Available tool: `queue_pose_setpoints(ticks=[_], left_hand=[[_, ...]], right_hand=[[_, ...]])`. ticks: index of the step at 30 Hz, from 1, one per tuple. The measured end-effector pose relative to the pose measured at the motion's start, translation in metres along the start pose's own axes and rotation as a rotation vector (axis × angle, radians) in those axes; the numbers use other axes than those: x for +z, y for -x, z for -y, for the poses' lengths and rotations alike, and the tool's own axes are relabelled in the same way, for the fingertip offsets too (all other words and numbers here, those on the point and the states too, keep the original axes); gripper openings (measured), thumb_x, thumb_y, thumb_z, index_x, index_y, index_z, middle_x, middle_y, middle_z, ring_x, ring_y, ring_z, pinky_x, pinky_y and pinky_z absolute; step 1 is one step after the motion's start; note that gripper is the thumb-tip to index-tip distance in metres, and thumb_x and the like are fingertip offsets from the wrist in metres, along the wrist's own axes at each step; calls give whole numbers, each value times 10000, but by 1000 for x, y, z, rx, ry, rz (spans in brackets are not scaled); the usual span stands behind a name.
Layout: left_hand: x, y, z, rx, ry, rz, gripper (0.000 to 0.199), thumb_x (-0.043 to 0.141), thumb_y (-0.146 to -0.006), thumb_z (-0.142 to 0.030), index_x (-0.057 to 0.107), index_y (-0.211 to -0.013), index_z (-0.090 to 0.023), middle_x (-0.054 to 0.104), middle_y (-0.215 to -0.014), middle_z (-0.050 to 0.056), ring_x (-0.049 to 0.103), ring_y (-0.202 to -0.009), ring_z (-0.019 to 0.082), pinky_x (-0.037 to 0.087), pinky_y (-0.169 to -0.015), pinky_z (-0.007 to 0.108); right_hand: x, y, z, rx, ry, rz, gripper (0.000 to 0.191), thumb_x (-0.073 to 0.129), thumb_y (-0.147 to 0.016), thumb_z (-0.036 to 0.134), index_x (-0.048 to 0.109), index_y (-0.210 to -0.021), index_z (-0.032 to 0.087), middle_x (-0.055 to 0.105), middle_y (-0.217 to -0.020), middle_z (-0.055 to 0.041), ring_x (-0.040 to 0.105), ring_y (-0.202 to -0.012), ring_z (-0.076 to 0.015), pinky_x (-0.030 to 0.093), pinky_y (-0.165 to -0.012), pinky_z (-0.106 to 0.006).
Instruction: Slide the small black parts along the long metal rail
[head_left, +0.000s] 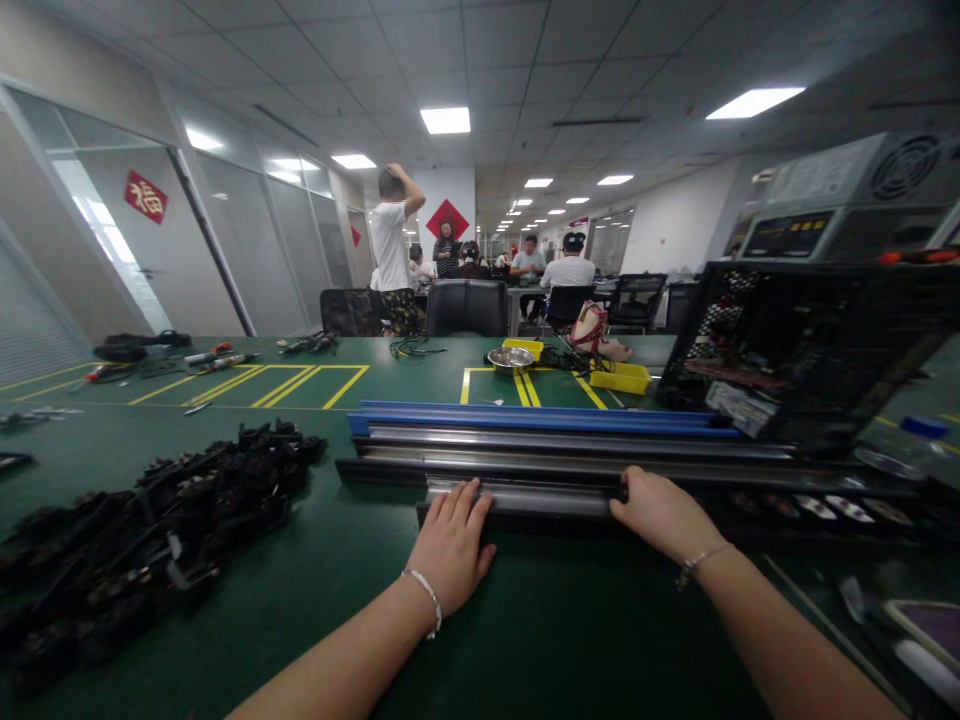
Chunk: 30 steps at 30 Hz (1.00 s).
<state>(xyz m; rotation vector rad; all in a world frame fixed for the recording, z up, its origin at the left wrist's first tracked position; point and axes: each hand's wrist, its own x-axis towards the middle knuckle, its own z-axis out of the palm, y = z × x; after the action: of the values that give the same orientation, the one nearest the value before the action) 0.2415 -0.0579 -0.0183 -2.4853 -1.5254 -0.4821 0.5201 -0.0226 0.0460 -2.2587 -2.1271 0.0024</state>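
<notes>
Green mat [315, 600] lies under your hands. Your left hand [452, 545] rests flat, fingers spread, on the near rail [525, 497]; your right hand [660, 513] curls over its right part. Black parts [150, 540] heap at left. Far left, a red door sign [145, 196] carries one Chinese character.

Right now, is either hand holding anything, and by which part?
Both hands are on the nearest long rail. The left hand lies flat near its left end; the right hand curls over its top edge further right.
</notes>
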Motion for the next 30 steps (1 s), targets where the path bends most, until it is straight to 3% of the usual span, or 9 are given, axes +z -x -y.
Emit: queue_pose_setpoints(ticks=[9,15,19,30], left_hand=[[0,0,0,-5,8,2,552,492,-818,-396,355,-1321,-214,341,-1421,95,289,-1297,266,245,-1057,448],[-2,-1,0,-7,8,10,545,497,-816,-391,363,-1314,-214,347,-1417,97,294,-1294,263,250,-1055,445],[-1,-1,0,-5,6,8,541,492,-819,-398,364,-1312,-215,346,-1418,97,293,-1295,262,250,-1055,450],[0,-1,-1,-10,2,6,548,501,-812,-399,372,-1309,-209,345,-1419,98,302,-1288,265,255,-1052,441]], right_hand=[[-3,0,-2,-52,-128,16,321,522,-705,292,599,-959,111,665,-942,-158,625,-883,-267,441,-735,-319],[-8,-6,-19,-64,-269,91,343,556,-659,200,629,-992,159,668,-1018,-83,615,-942,-211,444,-816,-272],[-6,-12,-29,-78,-357,141,349,590,-625,161,645,-969,183,685,-970,-37,625,-906,-178,455,-795,-246],[-5,-9,-20,-122,-434,136,364,619,-638,193,659,-999,196,686,-1001,-35,623,-935,-181,456,-825,-251]])
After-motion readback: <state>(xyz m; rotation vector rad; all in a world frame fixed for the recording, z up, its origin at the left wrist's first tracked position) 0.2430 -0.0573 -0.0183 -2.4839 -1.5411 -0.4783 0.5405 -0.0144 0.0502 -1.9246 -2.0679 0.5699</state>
